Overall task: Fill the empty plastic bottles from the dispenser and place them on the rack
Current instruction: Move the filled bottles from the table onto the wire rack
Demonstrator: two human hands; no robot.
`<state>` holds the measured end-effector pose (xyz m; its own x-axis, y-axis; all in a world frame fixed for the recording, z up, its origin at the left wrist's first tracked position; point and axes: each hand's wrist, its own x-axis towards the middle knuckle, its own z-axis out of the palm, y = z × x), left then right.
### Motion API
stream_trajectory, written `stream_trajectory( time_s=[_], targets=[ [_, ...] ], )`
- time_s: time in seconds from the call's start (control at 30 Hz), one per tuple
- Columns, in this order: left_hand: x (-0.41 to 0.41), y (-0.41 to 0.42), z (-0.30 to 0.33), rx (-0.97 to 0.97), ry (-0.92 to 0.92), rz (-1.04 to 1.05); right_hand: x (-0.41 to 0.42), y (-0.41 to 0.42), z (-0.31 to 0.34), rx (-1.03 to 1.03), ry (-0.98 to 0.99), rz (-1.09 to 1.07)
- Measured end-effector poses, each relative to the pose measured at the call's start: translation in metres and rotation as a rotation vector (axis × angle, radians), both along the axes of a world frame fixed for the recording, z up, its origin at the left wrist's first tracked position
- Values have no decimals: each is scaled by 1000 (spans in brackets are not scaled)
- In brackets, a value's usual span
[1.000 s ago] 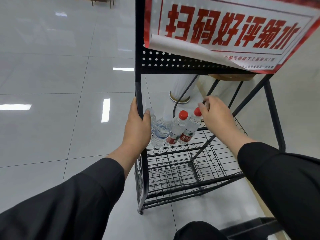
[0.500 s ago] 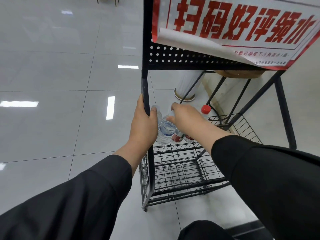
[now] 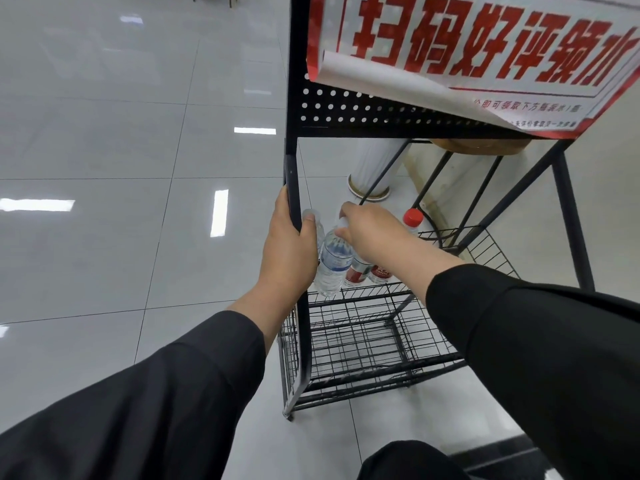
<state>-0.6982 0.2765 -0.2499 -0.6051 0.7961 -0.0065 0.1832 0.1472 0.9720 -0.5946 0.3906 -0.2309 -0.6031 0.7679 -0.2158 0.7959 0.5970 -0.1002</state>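
A black wire rack (image 3: 363, 334) stands on the tiled floor. My left hand (image 3: 287, 251) grips its front left upright post. On the upper wire shelf stand several plastic water bottles. My right hand (image 3: 370, 233) pinches the white cap of a clear blue-labelled bottle (image 3: 334, 263). Another clear bottle (image 3: 317, 223) is partly hidden behind my left thumb. Two red-labelled bottles sit to the right; one (image 3: 356, 273) is mostly under my right hand, the other shows its red cap (image 3: 412, 218). No dispenser is in view.
A red and white poster (image 3: 467, 53) hangs on the rack's perforated top panel, its lower left corner curled. A white column base (image 3: 369, 188) and a round wooden thing (image 3: 481, 147) stand behind the rack. The lower wire basket (image 3: 363, 368) holds nothing. Glossy floor tiles spread to the left.
My right hand has moved left from the red-capped bottles to the cap of the blue-labelled bottle. My left hand has stayed on the post. The camera has come closer.
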Motion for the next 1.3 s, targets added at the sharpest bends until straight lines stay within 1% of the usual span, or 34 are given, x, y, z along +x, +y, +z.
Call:
stream_trajectory(
  time_s=[0.4, 0.63, 0.8, 0.87, 0.93, 1.0, 1.07, 1.2, 1.3],
  targets=[
    [0, -1, 0, -14, 31, -2, 8, -6, -1, -11, 24, -17],
    [-1, 0, -1, -11, 26, -3, 9, -6, -1, 47, -35, 15],
    [1, -1, 0, 9, 15, -1, 8, -10, 5, 203, 111, 88],
    [1, -2, 0, 17, 9, 2, -1, -8, 10, 185, 104, 189],
    [1, -2, 1, 21, 2, 2, -12, -5, 12, 129, 19, 266],
    [1, -2, 1, 21, 7, 1, -22, -3, 12, 59, -45, 271],
    [1, -3, 1, 21, 4, 0, -28, -2, 11, 21, -56, 256],
    [1, -2, 1, 14, -6, 5, -37, -2, 7, 27, -69, 239],
    [1, -2, 1, 7, -2, 5, -41, 1, 3, 50, -41, 247]
  ],
)
